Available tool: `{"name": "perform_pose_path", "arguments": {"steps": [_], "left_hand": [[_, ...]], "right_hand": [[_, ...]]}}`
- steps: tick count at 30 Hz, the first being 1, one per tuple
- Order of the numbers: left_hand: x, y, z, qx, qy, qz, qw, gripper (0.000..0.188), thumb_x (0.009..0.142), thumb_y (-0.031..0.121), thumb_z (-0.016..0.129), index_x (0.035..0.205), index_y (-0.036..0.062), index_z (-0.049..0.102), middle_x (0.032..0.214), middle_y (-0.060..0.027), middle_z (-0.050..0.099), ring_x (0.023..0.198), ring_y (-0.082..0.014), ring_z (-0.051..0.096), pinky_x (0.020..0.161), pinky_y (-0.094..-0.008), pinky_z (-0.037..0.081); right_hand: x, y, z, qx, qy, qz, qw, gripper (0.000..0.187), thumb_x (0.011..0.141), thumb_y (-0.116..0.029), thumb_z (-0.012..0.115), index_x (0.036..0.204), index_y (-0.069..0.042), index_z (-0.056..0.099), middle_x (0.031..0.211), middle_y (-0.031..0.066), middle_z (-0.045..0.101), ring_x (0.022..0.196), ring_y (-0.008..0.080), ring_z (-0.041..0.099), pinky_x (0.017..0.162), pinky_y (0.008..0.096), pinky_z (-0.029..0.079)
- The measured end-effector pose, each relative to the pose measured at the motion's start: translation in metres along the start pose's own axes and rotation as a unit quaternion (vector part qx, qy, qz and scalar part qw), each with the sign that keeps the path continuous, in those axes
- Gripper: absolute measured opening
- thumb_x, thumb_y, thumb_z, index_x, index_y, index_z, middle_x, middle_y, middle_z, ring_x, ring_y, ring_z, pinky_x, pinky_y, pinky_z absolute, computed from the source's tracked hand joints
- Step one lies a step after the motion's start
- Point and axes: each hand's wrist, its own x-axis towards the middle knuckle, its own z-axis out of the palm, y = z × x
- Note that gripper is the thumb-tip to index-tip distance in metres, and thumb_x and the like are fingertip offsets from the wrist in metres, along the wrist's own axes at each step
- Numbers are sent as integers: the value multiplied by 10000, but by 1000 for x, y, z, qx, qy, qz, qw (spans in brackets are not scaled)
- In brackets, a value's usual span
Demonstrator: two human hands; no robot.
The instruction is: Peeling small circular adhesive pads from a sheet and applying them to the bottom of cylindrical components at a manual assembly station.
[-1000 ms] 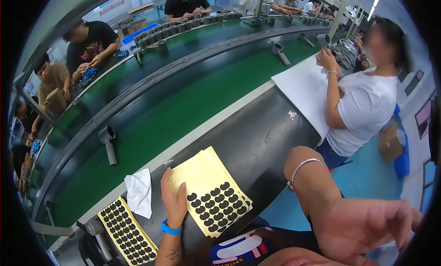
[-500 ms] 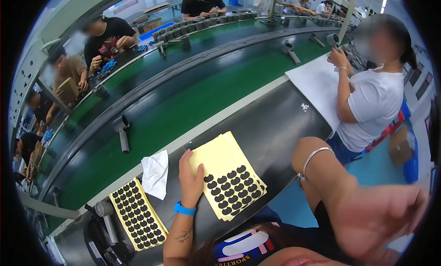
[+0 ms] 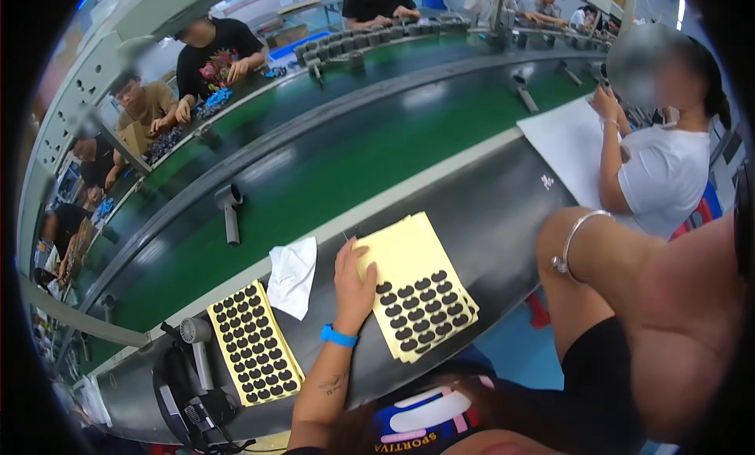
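Observation:
My left hand lies flat, fingers stretched out, on the left part of a stack of yellow sticker sheets. The top sheet has rows of black rounded stickers on its nearer part; its far part is bare. My right arm is raised and bent close to the camera, a silver bangle around it. At the right edge, my right hand is a large blur with its fingers hidden, so what it holds, if anything, does not show. Left of my left hand lies a fuller stack of sticker sheets, beside a crumpled white cloth.
A small grey handheld fan rests by a black bag at the lower left. Beyond the black worktop runs a green conveyor belt carrying a grey fan body. A co-worker in white sits at right; several people work across the belt.
My right hand has moved up and out toward the right edge, its fingers no longer showing. My left hand stays on the sheets. The whole view has shifted a little.

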Motion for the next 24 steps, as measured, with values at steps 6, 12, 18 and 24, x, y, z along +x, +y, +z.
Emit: {"name": "perform_pose_path", "arguments": {"steps": [6, 12, 18, 24], "left_hand": [[0, 1, 1, -9, 7, 0, 1000, 270, 800, 45, 625, 1062, 5, 578, 1303, -219, 500, 1195, -385, 491, 1006, -406, 393], [-3, 5, -5, -19, 1, -10, 1000, 272, 803, 53, 627, 1068, 8, 582, 1303, -212, 500, 1202, -378, 488, 1004, -411, 394], [0, 2, 3, -24, 9, -1, 1000, 280, 805, 53, 618, 1080, 11, 585, 1309, -216, 497, 1208, -382, 483, 1012, -405, 390], [6, 3, 4, -23, 7, -3, 1000, 274, 816, 49, 610, 1084, 2, 577, 1310, -217, 491, 1197, -387, 488, 1008, -408, 393]], "right_hand": [[-1, 9, -16, 13, -43, -10, 999, 436, 887, -74, 498, 1296, 2, 366, 1338, 185, 476, 1248, 309, 445, 982, 427, 404], [-4, 23, -6, -4, -73, 40, 997, 457, 876, -74, 504, 1300, -4, 349, 1337, 202, 470, 1252, 335, 445, 998, 445, 400], [10, 74, -65, -27, -78, 136, 987, 478, 865, -74, 509, 1304, -9, 332, 1336, 220, 464, 1255, 360, 446, 1015, 462, 396], [-22, 81, 98, -1, -99, 234, 967, 500, 854, -74, 515, 1309, -15, 316, 1335, 237, 457, 1259, 386, 447, 1032, 479, 393]]}}
